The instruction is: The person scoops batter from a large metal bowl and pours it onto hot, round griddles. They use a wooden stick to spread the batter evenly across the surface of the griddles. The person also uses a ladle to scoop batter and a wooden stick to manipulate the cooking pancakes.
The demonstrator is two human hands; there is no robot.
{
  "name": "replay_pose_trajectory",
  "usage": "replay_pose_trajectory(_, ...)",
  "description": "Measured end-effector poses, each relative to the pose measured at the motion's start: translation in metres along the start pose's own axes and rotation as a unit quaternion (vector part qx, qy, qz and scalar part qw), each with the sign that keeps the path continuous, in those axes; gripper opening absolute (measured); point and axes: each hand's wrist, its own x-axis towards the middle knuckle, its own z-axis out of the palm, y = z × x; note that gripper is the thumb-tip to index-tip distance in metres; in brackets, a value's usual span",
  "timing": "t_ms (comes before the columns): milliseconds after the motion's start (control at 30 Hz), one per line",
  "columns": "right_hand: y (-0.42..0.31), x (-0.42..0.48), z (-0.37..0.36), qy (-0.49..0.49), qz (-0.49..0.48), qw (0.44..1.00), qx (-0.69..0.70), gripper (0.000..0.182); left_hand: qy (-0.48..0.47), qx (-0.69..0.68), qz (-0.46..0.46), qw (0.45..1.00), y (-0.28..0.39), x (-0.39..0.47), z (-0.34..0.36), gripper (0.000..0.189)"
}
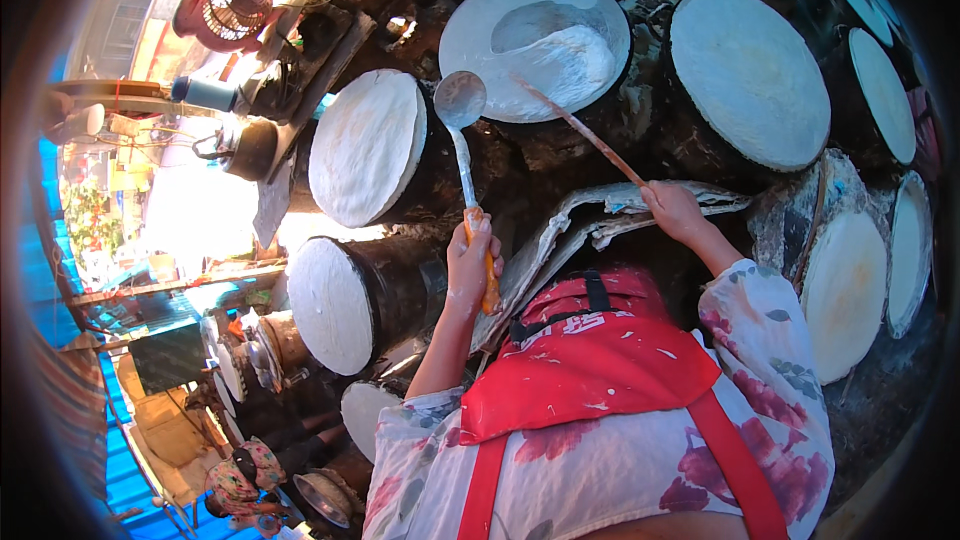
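Note:
My left hand [469,262] grips the orange handle of a metal ladle [465,165]. The ladle's round bowl, smeared with white, is held just short of a round, white-coated top [472,37]. On that top lies a thick heap of white paste [574,60] beside a greyish, thinly coated patch. My right hand [671,206] holds a thin wooden stick [585,131], its whitened tip over or against the paste; which of these I cannot tell. Below my hands is a bent, white-crusted sheet [555,232], close to my red apron [592,367].
Several dark drum-shaped stands with white round tops surround me, including one on the right [750,79] and one on the left [367,150]. A dark pot [251,150] and a pink basket [236,7] stand at upper left. Another person [247,472] is at lower left.

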Motion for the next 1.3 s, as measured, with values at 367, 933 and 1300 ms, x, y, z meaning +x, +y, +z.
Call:
replay_pose_trajectory(367,0.010,0.031,-0.027,0.042,0.056,0.997,-0.029,0.033,-0.004,0.017,0.013,1.000,0.007,0.009,0.015,0.025)
replay_pose_trajectory(933,-0.011,0.225,-0.081,0.079,0.087,0.987,-0.105,0.023,0.041,0.019,0.028,0.999,0.013,0.003,0.020,0.024)
replay_pose_trajectory(1300,-0.036,0.101,-0.028,0.064,0.144,0.986,-0.050,0.019,0.039,-0.026,0.025,0.999,0.007,-0.007,0.011,0.025)
